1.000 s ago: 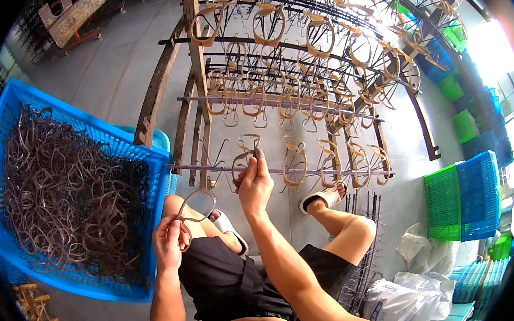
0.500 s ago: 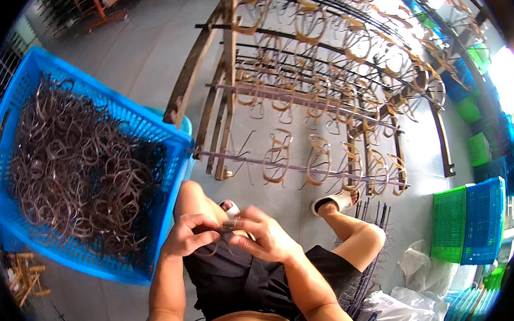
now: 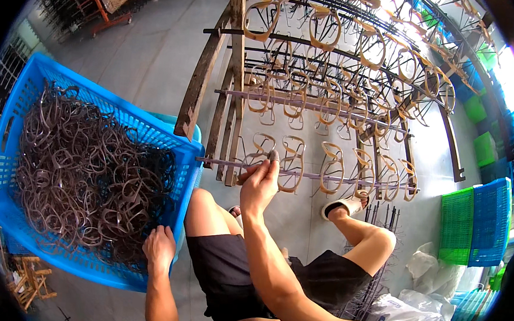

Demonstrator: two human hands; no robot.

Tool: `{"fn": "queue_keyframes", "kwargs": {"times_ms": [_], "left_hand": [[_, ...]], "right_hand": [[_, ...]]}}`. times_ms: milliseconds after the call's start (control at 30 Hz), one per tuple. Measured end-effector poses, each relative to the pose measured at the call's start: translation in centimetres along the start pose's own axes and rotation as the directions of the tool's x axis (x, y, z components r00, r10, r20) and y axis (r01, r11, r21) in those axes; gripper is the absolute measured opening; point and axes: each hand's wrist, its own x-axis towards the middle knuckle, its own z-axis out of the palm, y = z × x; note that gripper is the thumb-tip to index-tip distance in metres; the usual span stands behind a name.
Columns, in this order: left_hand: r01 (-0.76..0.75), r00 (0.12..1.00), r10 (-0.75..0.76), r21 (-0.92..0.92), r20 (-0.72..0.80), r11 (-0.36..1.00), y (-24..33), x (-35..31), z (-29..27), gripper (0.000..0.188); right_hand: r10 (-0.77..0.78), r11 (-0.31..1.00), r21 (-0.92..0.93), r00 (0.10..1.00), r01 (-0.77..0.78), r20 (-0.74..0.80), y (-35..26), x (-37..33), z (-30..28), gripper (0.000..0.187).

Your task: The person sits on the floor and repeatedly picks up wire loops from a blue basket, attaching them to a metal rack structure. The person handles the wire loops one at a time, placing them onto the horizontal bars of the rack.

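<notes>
A pale eyeglass frame [image 3: 263, 136] is at the left part of the rack's lowest front rod [image 3: 312, 176]. My right hand [image 3: 259, 187] reaches up to it, fingers closed on its lower part; a grey covering shows on one fingertip. Further right along that rod hang several tan eyeglass frames [image 3: 331, 186]. At the left, a blue plastic basket [image 3: 91, 271] holds a tangled heap of dark brown eyeglass frames [image 3: 89, 172]. My left hand [image 3: 159, 248] rests over the heap's right edge, inside the basket wall, its fingers apart; their tips are partly hidden.
The wooden rack [image 3: 235, 57] ahead carries more rods of eyeglass frames. Green and blue baskets [image 3: 485, 221] stand at the right, above white plastic bags [image 3: 413, 314]. My knees flank the rack's near side. A small wooden stand [image 3: 33, 282] is at the lower left.
My hands were together over my lap with a small dark frame between them. My right hand has moved up to the rod, where another frame now hangs; my left has moved into the basket.
</notes>
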Motion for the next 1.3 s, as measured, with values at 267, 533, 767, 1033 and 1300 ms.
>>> {"fn": "queue_keyframes", "kwargs": {"times_ms": [267, 533, 767, 1033, 1300], "left_hand": [[-0.018, 0.994, 0.006, 0.113, 0.107, 0.993, -1.1, -2.0, -1.2, 0.022], [-0.164, 0.940, 0.136, 0.066, 0.313, 0.984, -4.6, -2.1, -2.0, 0.036], [-0.120, 0.862, 0.175, -0.143, 0.476, 0.982, -6.1, -1.9, -3.6, 0.059], [-0.172, 0.938, 0.185, -0.070, 0.294, 0.983, -4.5, -5.1, -6.7, 0.060], [-0.200, 0.878, 0.277, -0.228, 0.389, 0.953, -5.7, -6.1, -5.4, 0.027]], "right_hand": [[-0.022, 0.996, 0.085, 0.999, 0.019, 0.034, 1.5, 1.0, 0.3, 0.024], [-0.010, 1.000, -0.009, 0.988, 0.012, 0.154, 0.8, 0.6, 0.5, 0.023], [-0.314, 0.854, -0.374, 0.932, 0.360, 0.179, 2.9, 0.9, 1.2, 0.027], [-0.259, 0.894, -0.321, 0.945, 0.313, 0.198, 2.2, 1.0, 0.4, 0.029], [-0.249, 0.933, -0.228, 0.957, 0.277, 0.146, 2.5, 1.2, 1.0, 0.024]]}}
